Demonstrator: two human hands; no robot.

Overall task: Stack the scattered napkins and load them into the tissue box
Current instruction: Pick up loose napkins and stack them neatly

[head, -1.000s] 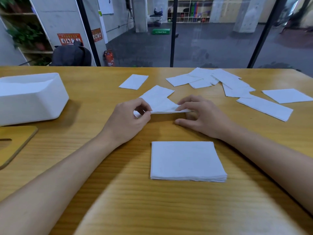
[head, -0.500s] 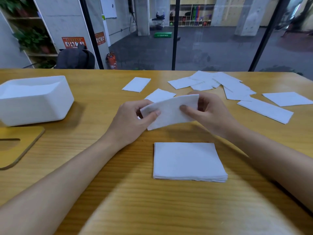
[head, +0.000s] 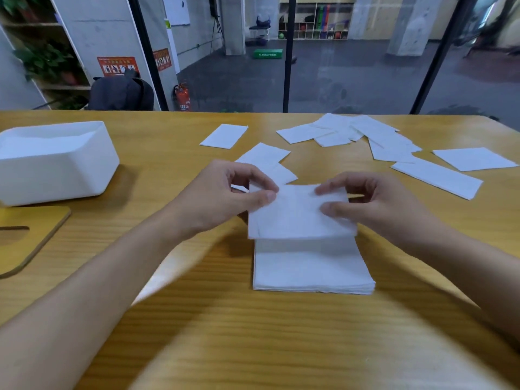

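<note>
Lowered over the stack (head: pixel 312 271), flat white napkin (head: pixel 298 212) stays pinched by left hand (head: pixel 222 198) and right hand (head: pixel 377 204).

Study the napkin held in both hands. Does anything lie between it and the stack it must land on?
Nothing visible does. The left hand and right hand pinch the napkin just above the far edge of the stack, and the stack's visible top carries nothing else. The loose napkins lie farther back.

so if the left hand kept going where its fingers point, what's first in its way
The left hand points right across the held napkin, so it would likely meet the right hand first.
</note>
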